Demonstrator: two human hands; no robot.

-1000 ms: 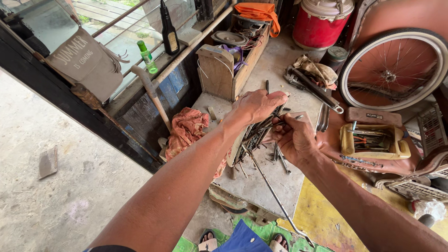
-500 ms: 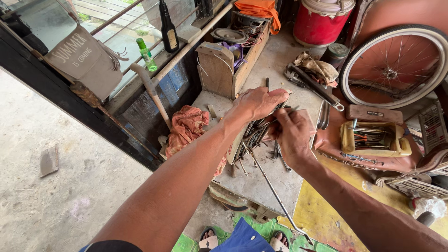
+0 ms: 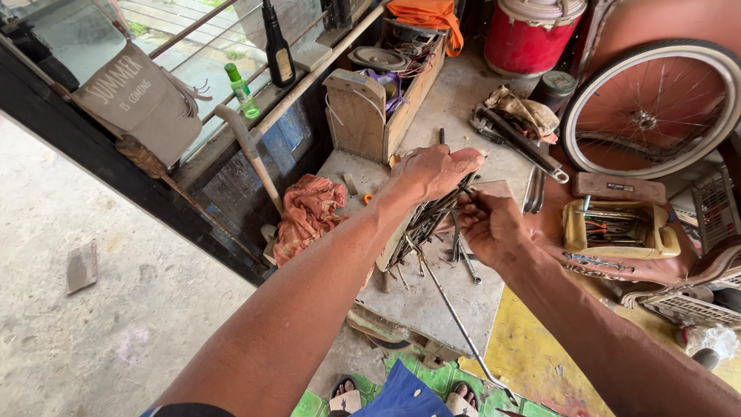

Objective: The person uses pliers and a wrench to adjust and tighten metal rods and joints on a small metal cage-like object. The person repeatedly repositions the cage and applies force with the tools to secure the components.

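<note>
My left hand (image 3: pixel 434 170) grips a bundle of thin metal spokes (image 3: pixel 429 224) that fan downward over a concrete slab (image 3: pixel 432 297). My right hand (image 3: pixel 488 225) sits just right of the bundle, fingers pinched on one spoke near the top. One long spoke (image 3: pixel 459 324) trails from the bundle toward my feet. Loose bolts and short rods (image 3: pixel 461 259) lie on the slab under my hands.
A wooden box of parts (image 3: pixel 369 108) stands beyond my hands. An orange rag (image 3: pixel 309 215) lies at left. A bicycle wheel (image 3: pixel 654 108), a red bucket (image 3: pixel 529 35), a yellow tool tray (image 3: pixel 617 228) and long wrenches (image 3: pixel 517 143) are at right. Bottles (image 3: pixel 276 46) stand on a ledge.
Both hands have shifted slightly on the spoke bundle; my right hand has moved in closer to the left and pinches a spoke.
</note>
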